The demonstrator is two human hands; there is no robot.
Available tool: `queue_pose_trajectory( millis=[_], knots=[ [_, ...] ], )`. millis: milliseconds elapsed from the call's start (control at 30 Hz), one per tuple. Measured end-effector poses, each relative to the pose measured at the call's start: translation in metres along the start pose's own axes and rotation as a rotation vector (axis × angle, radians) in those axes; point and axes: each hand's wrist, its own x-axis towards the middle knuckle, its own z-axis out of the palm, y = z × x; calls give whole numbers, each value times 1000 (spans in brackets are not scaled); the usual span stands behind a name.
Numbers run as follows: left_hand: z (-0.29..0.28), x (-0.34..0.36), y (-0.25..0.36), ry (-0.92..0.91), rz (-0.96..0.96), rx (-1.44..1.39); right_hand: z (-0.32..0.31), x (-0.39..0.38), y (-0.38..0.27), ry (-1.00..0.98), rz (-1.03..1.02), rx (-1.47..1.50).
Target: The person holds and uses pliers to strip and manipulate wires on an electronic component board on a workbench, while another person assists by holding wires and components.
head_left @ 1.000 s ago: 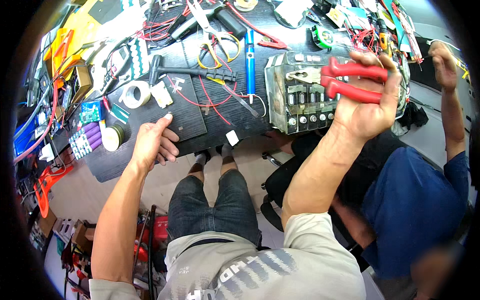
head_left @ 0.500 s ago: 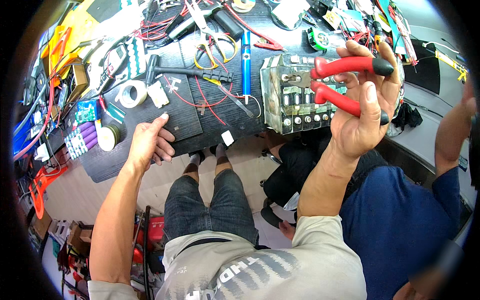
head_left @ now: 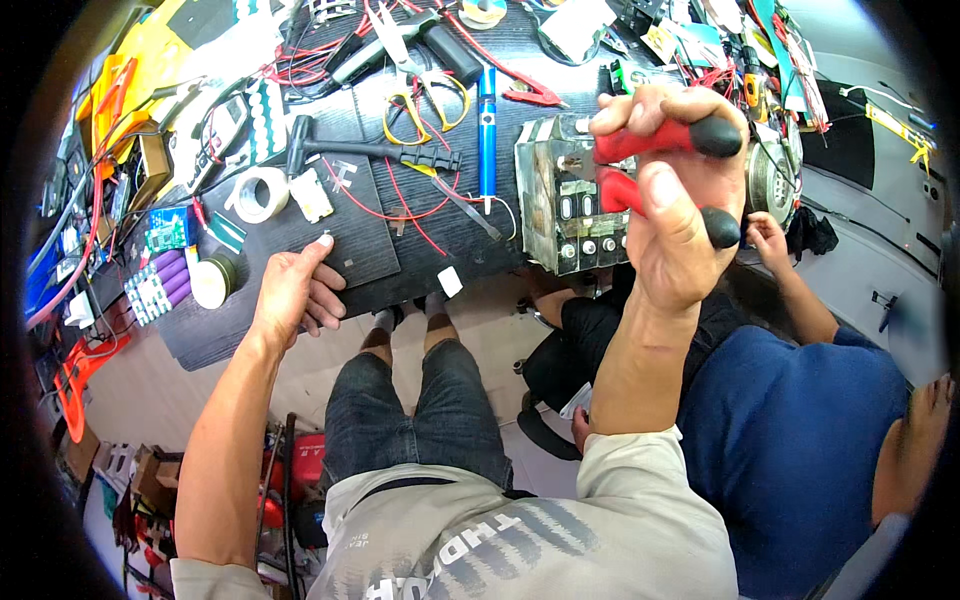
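A: Item one, hand tool?
B: Pliers, one pair [head_left: 640, 143], red handles with black ends. Location: in the right hand [head_left: 680, 255], raised in front of the terminal block [head_left: 560, 205] on the right part of the counter [head_left: 225, 325]. Handles spread apart; head hidden behind the fingers.
A: Right grip?
B: Holding the pliers: fingers curled over the upper handle, thumb alongside the lower. Palm faces the wearer.
A: Left grip?
B: Left hand [head_left: 297, 290], at the near edge of the counter. Loose and slightly wide, fingers bent, thumb pointing over a dark flat board [head_left: 365, 220]. Contact with the board: cannot tell.
A: Items about the left hand?
B: Tape roll [head_left: 276, 194], white, one. Round tin [head_left: 212, 282], pale lid. Cell pack [head_left: 170, 283], purple. Circuit board [head_left: 168, 230], green, beside a blue part.
A: Middle of the counter?
B: Hammer [head_left: 400, 152], black, lying crosswise. Scissors [head_left: 396, 120], yellow handles. Slim blue tool [head_left: 487, 140], lengthwise, between the scissors and the terminal block.
A: Right side?
B: Co-worker [head_left: 790, 430], dark blue top, one hand [head_left: 768, 240] near the counter's right end.
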Motion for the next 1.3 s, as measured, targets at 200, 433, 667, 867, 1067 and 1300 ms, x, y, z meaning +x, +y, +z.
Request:
queue_pose_trajectory(
  millis=[200,433,667,867,1067,1300],
  knots=[
    [-3,1,-4,-14,10,-10,5,-7,7,4,-58,-39],
    [-2,1,-1,-5,-4,-14,-12,-6,2,-113,-103,58],
    [-2,1,-3,2,14,-5,-16,-21,6,-104,-211,62],
    [-3,-1,-2,6,4,-9,-8,-47,15,56,-323,-32],
    [-1,-1,-4,-5,22,10,0,-67,27,307,-475,29],
    [0,-2,-1,-11,9,25,11,-55,16,651,-338,234]
  ],
)
